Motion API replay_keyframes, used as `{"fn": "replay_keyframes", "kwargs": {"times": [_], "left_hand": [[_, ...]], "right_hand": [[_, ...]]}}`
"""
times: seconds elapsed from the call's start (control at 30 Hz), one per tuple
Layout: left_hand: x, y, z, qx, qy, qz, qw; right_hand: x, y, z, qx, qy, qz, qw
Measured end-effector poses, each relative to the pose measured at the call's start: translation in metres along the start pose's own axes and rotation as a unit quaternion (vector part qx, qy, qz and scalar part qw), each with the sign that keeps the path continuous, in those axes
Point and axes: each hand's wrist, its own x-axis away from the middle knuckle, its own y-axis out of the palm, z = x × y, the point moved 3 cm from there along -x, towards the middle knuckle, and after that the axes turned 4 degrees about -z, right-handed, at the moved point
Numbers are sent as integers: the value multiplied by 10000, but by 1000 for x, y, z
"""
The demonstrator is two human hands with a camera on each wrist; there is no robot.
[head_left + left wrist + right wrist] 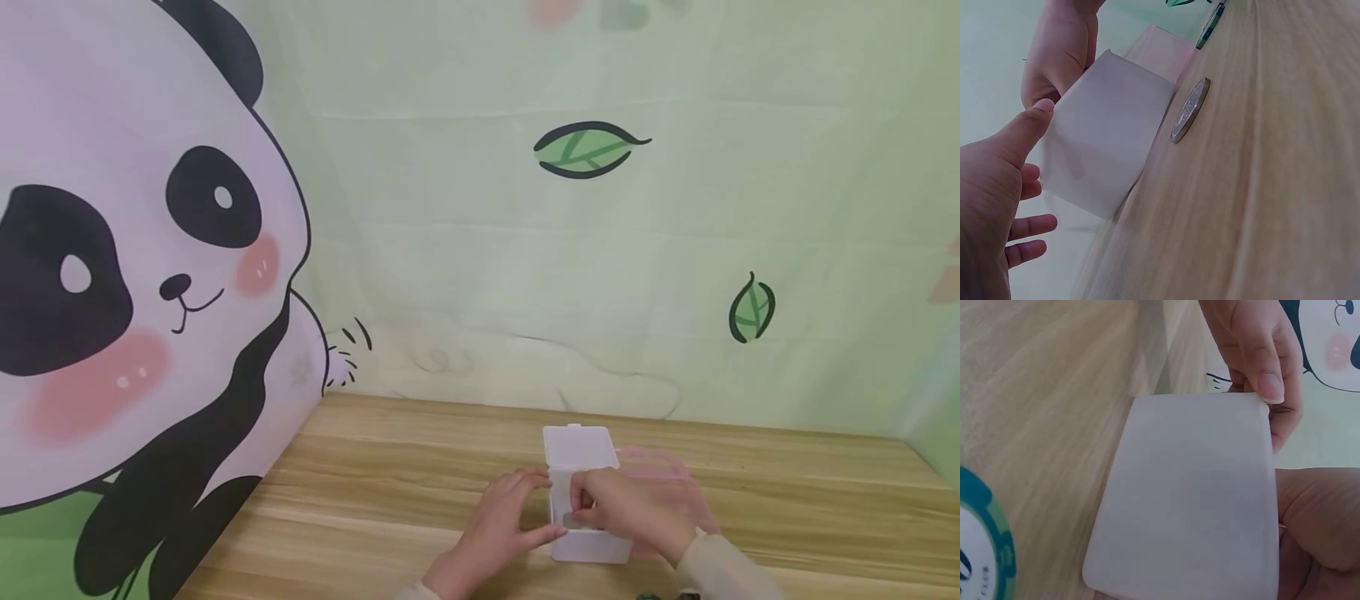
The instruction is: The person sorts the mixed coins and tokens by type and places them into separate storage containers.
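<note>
On wood (pixel 397 487), spread left fingers (pixel 1034 226) touch a box (pixel 588 547); right fingers (pixel 582 492) curl, grip hidden.

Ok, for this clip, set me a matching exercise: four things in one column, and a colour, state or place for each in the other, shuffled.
Things
1. Box
2. Coin
3. Chip
4. Right hand

Descriptions
A. Green and white
B. At the box's opening
C. White, with its lid open
D. Grey, on the table

Pairs: 1-C, 2-D, 3-A, 4-B
</note>
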Motion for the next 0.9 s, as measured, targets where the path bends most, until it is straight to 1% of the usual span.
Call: {"fn": "replay_keyframes", "kwargs": {"times": [0.13,0.37,0.7,0.9], "left_hand": [[0,1,0,4,29,41,10000],[0,1,0,56,-3,34,10000],[-1,2,-2,49,-39,25,10000],[0,3,-3,97,-23,22,9999]], "right_hand": [[-3,3,2,140,-37,-3,9999],[-6,5,1,663,-129,21,9977],[-9,5,-2,971,43,-58,9952],[-9,6,-1,1002,233,-112,9946]]}}
